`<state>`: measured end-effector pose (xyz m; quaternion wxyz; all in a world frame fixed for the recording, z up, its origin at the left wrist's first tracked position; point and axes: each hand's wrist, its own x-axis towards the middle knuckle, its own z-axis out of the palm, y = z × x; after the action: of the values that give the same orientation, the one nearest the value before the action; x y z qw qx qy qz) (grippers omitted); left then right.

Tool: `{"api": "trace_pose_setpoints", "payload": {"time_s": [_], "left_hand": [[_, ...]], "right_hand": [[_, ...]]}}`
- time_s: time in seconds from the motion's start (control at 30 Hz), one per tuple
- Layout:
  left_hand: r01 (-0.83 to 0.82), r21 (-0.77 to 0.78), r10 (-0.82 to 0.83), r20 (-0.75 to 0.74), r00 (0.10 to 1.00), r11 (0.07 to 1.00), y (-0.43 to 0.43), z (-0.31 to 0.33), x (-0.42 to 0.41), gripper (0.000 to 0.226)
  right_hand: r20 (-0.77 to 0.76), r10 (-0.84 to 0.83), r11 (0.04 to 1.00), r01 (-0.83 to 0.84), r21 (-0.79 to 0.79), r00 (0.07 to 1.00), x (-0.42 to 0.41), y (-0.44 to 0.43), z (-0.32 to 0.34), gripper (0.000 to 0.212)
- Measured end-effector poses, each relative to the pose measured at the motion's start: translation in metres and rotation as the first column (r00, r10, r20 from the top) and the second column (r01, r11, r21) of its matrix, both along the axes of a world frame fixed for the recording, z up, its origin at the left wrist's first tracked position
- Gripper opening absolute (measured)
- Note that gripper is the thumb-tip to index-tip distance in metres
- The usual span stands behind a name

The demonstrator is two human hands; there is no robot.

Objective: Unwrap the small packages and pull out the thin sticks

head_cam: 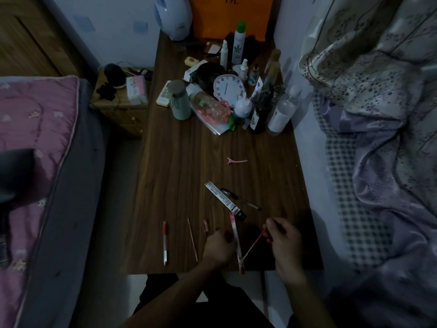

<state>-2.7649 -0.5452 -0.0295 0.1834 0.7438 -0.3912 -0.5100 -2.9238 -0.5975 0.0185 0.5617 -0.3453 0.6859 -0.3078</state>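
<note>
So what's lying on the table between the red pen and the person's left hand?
In the head view, between the red pen and the left hand lies a thin pinkish stick, with a small pink cap nearer the hand.

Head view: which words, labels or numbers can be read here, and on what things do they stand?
None can be read for sure.
Orange bag: dark letters cut off at the top edge.
Long white package: print too small.
Clock: numerals blurred.
White bottle: label blurred.
</note>
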Motion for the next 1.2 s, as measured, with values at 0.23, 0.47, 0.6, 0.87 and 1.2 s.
{"api": "trace_pose_setpoints", "payload": {"time_s": [0.23,0.47,0.6,0.87,1.2], "left_hand": [[-0.017,-0.128,0.0,-0.134,0.991,0.992,0.017,0.043,0.005,0.022],[0.078,-0.291,-0.088,-0.024,0.996,0.953,0.023,0.077,0.011,0.024],[0.036,-0.349,-0.028,0.03,0.999,0.936,0.024,0.087,0.025,0.021],[0.053,-0.311,-0.029,0.082,0.996,0.949,0.031,0.093,0.049,0.028],[0.089,-0.311,-0.083,0.034,0.996,0.946,0.039,0.099,0.063,0.028]], "right_hand": [[-0.012,0.065,0.998,-0.065,0.007,0.998,0.018,0.005,0.003,0.015],[0.069,0.256,0.966,-0.254,-0.042,0.964,0.047,0.01,0.021,0.019],[0.107,0.318,0.948,-0.317,-0.027,0.942,0.057,0.008,0.027,0.007],[0.051,0.522,0.851,-0.516,-0.102,0.851,0.065,0.009,0.04,0.018],[0.015,0.604,0.787,-0.594,-0.165,0.797,0.069,0.018,0.047,0.02]]}}
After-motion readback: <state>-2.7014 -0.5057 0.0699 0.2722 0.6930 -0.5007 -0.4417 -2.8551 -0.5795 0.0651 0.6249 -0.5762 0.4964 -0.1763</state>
